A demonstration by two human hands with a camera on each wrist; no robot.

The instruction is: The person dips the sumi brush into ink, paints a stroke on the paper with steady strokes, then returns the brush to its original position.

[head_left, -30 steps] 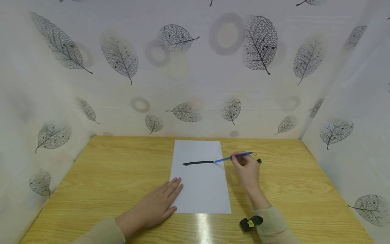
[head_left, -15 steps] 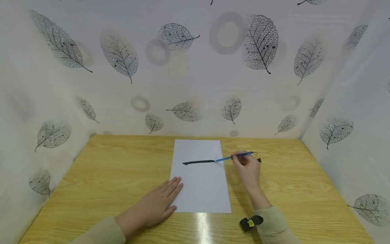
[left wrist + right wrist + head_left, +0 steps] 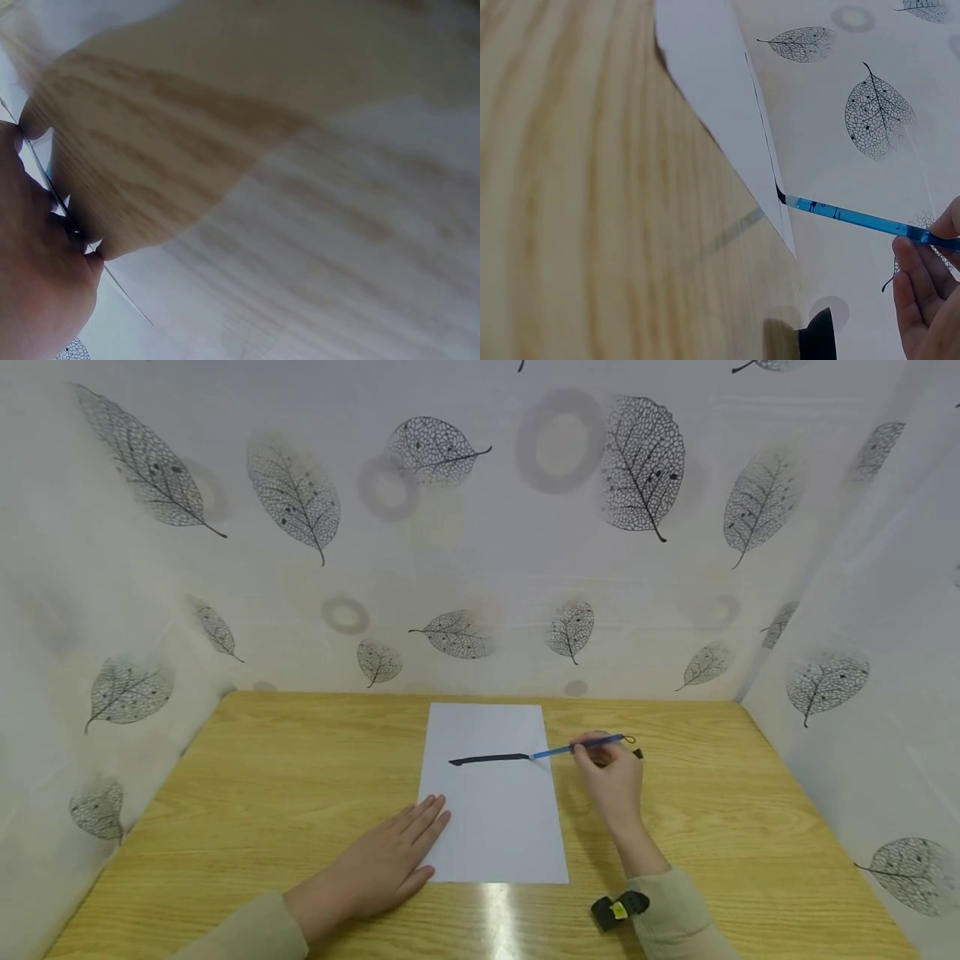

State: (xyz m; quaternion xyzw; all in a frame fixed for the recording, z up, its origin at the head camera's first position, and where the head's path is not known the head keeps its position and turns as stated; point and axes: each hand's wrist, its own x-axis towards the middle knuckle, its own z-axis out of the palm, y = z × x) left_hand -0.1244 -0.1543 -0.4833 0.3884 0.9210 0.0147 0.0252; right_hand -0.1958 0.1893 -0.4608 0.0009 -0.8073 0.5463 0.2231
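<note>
My right hand point(image 3: 611, 781) pinches a blue writing brush point(image 3: 855, 217) with a loop at its back end. The brush's black tip point(image 3: 781, 194) touches a white sheet of paper point(image 3: 495, 835) near its right edge. A thick black stroke point(image 3: 487, 759) runs nearly level across the upper half of the sheet and ends at the tip. Fingers extended, my left hand point(image 3: 393, 860) lies flat over the sheet's lower left edge. The left wrist view shows that hand point(image 3: 45, 262) from the side, along the paper's thin edge.
A small black object point(image 3: 817, 334) stands on the wooden table point(image 3: 285, 777) just beyond the right hand, mostly hidden by it in the head view. A black wrist camera point(image 3: 618, 908) sits at the right cuff. Leaf-printed curtains point(image 3: 480, 552) enclose the table's back and sides.
The brush tip has slid slightly right, and the black stroke has grown a little longer that way. My left hand stays in place on the sheet.
</note>
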